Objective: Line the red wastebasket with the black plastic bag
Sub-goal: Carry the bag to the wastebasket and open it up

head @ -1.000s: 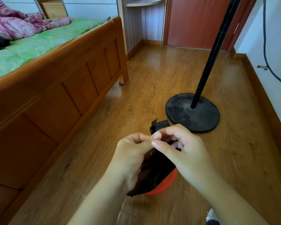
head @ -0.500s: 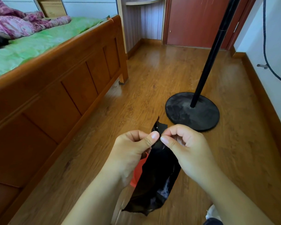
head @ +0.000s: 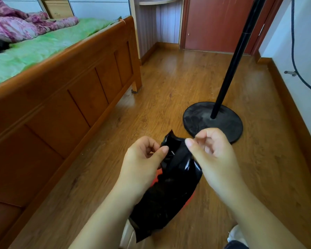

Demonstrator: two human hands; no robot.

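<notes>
Black plastic bag [head: 171,191] hangs crumpled over the red wastebasket [head: 155,178]. Left hand [head: 142,164] and right hand [head: 214,155] each pinch its top edge, slightly apart.

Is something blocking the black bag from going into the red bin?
Nothing visible sits between them. The black plastic bag hangs from the left hand and right hand, right over the red wastebasket. The bag hides most of the bin, and its mouth looks barely opened.

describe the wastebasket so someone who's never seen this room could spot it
Start at the round black stand base on the wooden floor, then come toward the camera to the black plastic bag. The red wastebasket sits under it, only red slivers showing.
</notes>
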